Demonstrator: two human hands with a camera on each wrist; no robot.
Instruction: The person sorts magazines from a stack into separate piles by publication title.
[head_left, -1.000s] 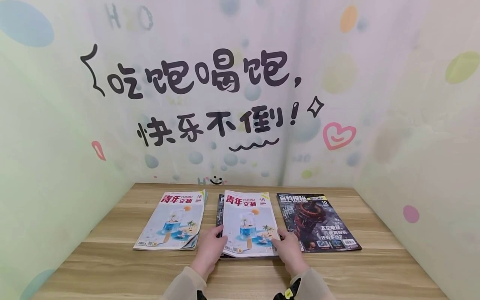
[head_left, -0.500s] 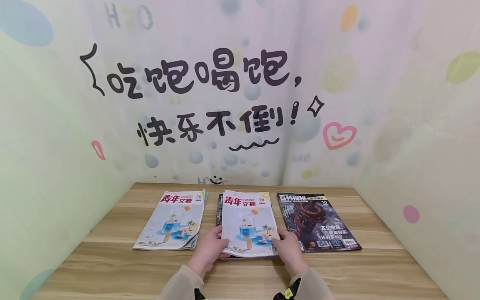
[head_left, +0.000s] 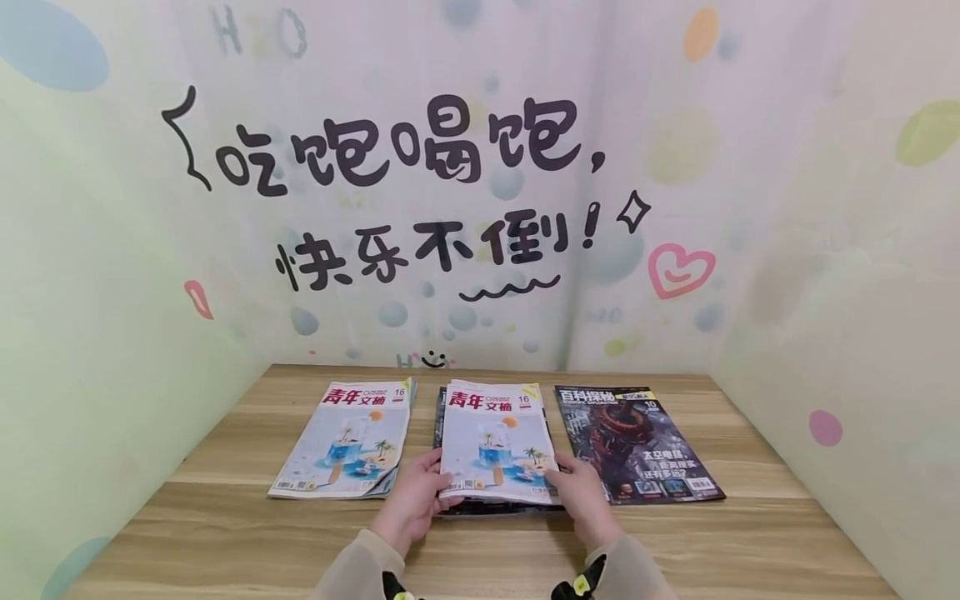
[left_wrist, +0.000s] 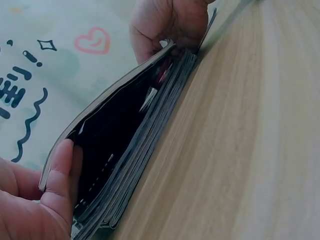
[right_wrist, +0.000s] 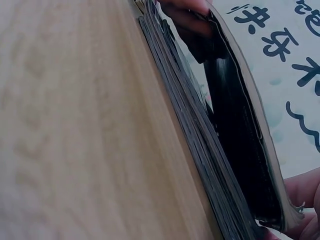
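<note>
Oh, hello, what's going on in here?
A person is holding a pale-covered magazine by its two sides, left hand on one edge and right hand on the other. Its near edge is raised off a dark pile of pages beneath it, with a gap between. On the wooden table, a matching magazine lies to the left and a dark magazine to the right.
</note>
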